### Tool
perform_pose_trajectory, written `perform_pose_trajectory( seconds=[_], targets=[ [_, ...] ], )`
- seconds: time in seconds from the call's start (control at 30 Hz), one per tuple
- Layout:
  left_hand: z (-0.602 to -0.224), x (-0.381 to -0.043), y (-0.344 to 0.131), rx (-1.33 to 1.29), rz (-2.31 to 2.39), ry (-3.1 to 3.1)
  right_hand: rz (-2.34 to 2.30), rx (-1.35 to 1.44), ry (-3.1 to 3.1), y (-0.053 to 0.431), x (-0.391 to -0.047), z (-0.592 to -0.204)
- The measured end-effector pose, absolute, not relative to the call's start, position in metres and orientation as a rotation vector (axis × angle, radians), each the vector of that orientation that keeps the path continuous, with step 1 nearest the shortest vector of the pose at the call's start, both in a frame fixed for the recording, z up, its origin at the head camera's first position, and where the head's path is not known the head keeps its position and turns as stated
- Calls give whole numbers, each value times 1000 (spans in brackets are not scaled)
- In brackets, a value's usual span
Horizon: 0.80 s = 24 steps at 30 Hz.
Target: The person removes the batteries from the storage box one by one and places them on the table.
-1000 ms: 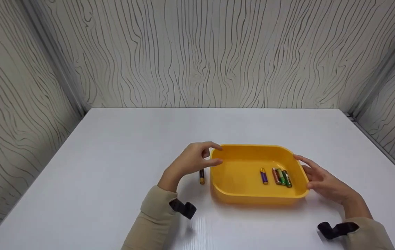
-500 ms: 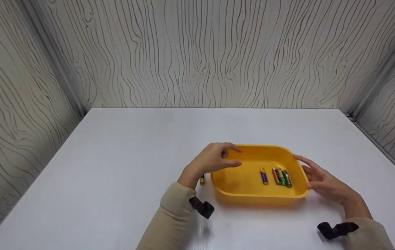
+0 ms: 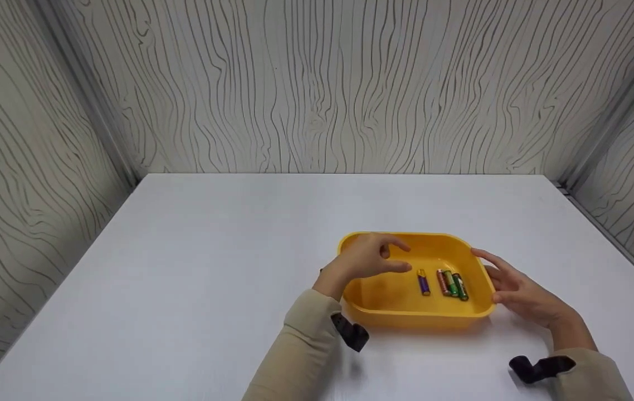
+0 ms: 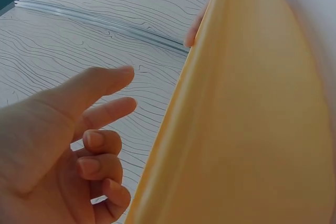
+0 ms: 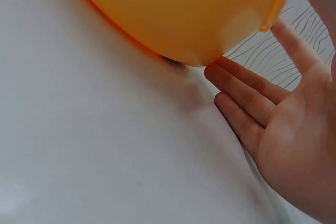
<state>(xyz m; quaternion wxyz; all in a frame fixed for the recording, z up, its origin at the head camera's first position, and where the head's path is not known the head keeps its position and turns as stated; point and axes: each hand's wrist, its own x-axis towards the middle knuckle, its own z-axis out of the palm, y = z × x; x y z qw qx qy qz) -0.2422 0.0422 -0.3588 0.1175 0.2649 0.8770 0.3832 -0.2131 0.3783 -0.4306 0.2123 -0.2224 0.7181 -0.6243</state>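
A yellow plastic tray [image 3: 406, 320] sits on the table with several AA-size batteries lying inside. One battery, purple and gold [image 3: 424, 282], lies apart from a red one [image 3: 443, 282] and two green ones [image 3: 456, 285]. My left hand [image 3: 364, 256] hovers over the tray's left half and holds nothing. Its thumb [image 4: 100, 82] and index finger reach forward with a gap between them; the other fingers are curled. At the tray's right end, my right hand [image 3: 528, 295] touches the rim and outer wall with mostly straight fingers [image 5: 241, 90].
A sliver of a dark battery [image 3: 322, 270] peeks out left of the tray, mostly hidden by my left wrist. The white table [image 3: 194, 267] runs back to wood-grain panels [image 3: 317, 89], with more panels on both sides.
My left hand has moved right, from the tray's left rim to over its inside, thumb and index finger still apart. Its forearm now covers most of the outside battery. Right hand and tray stay put.
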Motion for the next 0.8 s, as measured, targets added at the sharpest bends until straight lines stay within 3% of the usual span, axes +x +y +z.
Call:
perform_pose_trajectory(
  seconds=[0.53, 0.8],
  targets=[
    [-371, -248, 69, 767, 1055, 2567, -1746, -649, 1940, 382, -215, -432],
    [-372, -245, 82, 640, 1015, 2590, -1760, -657, 1936, 381, -214, -433]
  ],
)
